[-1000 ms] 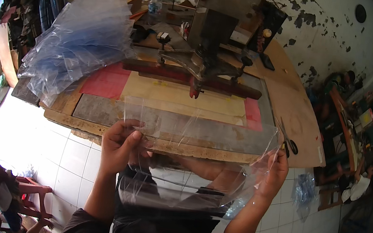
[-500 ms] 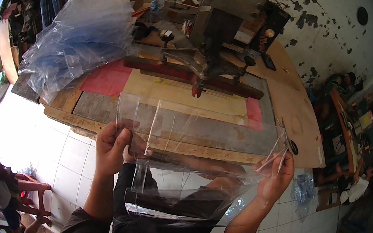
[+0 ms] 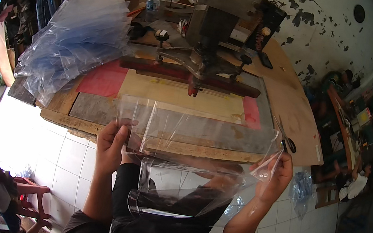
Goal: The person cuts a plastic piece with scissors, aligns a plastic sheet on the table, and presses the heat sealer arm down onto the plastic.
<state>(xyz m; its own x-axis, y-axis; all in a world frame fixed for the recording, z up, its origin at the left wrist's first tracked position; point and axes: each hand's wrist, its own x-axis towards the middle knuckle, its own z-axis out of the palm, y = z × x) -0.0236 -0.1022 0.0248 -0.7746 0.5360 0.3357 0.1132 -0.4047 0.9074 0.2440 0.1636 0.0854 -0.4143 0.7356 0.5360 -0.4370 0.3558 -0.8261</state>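
Bag pile: a heap of clear plastic bags (image 3: 75, 43) lies on the far left of the wooden table (image 3: 292, 112), hanging over its left edge.
Left hand: the left hand (image 3: 113, 146) is closed in a pinch, thumb on top and fingers curled beneath, on the left edge of a clear plastic sheet (image 3: 193, 139).
Sheet: the clear plastic sheet is stretched flat between the 2 hands, just above the near edge of the table; its lower part hangs down in front of the person's dark clothing.
Press: a metal press (image 3: 216, 39) stands at the back middle of the table, over a red bar (image 3: 187, 74) and a pale board (image 3: 179, 97).
Right hand: the right hand (image 3: 275, 176) grips the right corner of the sheet, fingers folded round bunched plastic, thumb pressed against it.
Scissors: 1 pair of scissors (image 3: 286, 137) lies on the table just beyond the right hand, apart from it.
Floor: white tiles (image 3: 39, 143) show below the table's edge.
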